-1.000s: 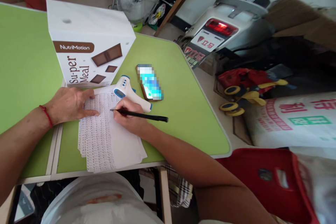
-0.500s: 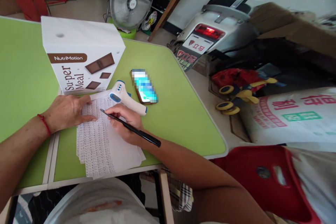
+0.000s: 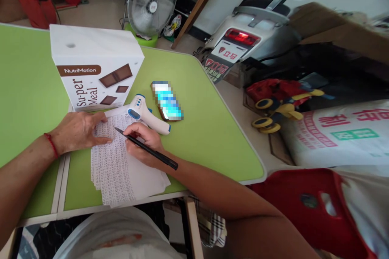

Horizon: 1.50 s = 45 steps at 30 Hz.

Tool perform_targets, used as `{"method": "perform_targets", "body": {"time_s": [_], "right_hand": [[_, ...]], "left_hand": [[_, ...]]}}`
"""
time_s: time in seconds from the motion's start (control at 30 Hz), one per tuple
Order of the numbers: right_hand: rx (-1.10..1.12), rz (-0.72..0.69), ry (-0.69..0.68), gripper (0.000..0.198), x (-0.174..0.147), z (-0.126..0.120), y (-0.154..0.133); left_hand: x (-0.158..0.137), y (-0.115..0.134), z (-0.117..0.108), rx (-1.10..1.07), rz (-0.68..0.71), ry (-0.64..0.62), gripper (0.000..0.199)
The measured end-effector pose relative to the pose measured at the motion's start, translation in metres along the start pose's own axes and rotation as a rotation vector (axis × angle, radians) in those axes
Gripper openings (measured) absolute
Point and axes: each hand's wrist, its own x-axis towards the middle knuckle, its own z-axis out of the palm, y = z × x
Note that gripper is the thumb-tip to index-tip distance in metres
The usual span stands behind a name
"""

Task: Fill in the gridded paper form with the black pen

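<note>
A stack of paper sheets (image 3: 121,174), partly filled with rows of small handwriting, lies on the green table (image 3: 209,141). Flat on its upper left edge rests my left hand (image 3: 80,131), fingers spread. My right hand (image 3: 144,143) grips a black pen (image 3: 152,151), its tip at the written rows near the top of the sheets. A white and blue infrared thermometer (image 3: 147,115) lies across the top right of the paper. Just beyond it is a phone (image 3: 167,101) with a lit, blurred screen. Behind my left hand stands a white box (image 3: 97,56) marked NutriMotion.
Past the table are a standing fan (image 3: 152,6), a white scooter (image 3: 240,36) and a red bag (image 3: 38,8). To the right sit a yellow-wheeled toy (image 3: 273,113), a printed white sack (image 3: 343,129) and a red chair (image 3: 306,206).
The pen has tilted a little and its tip has shifted slightly left over the paper. My left hand stays in place on the sheets. The whole view has moved slightly.
</note>
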Motion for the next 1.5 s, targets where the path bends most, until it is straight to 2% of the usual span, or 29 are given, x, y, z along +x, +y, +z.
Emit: {"method": "perform_targets", "body": {"time_s": [0.2,0.47,0.6,0.67,0.77,0.87,1.0,1.23,1.5], "right_hand": [[0.117,0.162,-0.011,0.015,-0.004,0.005,0.012],[0.07,0.111,-0.054,0.008,0.002,0.0,0.006],[0.046,0.032,-0.063,0.001,0.003,-0.001,0.006],[0.035,0.005,-0.035,0.006,0.002,-0.001,0.007],[0.043,0.06,0.029,0.012,-0.001,-0.001,0.009],[0.072,0.131,0.065,0.008,-0.003,-0.001,0.008],[0.056,0.172,0.033,0.006,-0.002,-0.003,0.005],[0.006,0.116,0.051,0.002,0.001,-0.003,0.003],[-0.021,0.101,0.037,0.009,-0.002,-0.003,0.004]], "left_hand": [[0.0,-0.007,-0.006,-0.151,0.042,-0.038,0.071],[0.0,-0.011,-0.003,-0.171,0.063,0.012,0.067],[0.001,-0.009,-0.005,-0.146,0.057,0.011,0.068],[0.0,-0.008,-0.006,-0.148,0.049,-0.008,0.069],[0.0,-0.006,-0.007,-0.16,0.052,-0.028,0.069],[0.0,-0.006,-0.007,-0.165,0.05,-0.03,0.068],[0.0,-0.005,-0.005,-0.155,0.048,-0.021,0.065],[0.0,-0.004,-0.004,-0.156,0.048,-0.021,0.067],[-0.002,-0.005,-0.004,-0.154,0.065,0.002,0.063]]}}
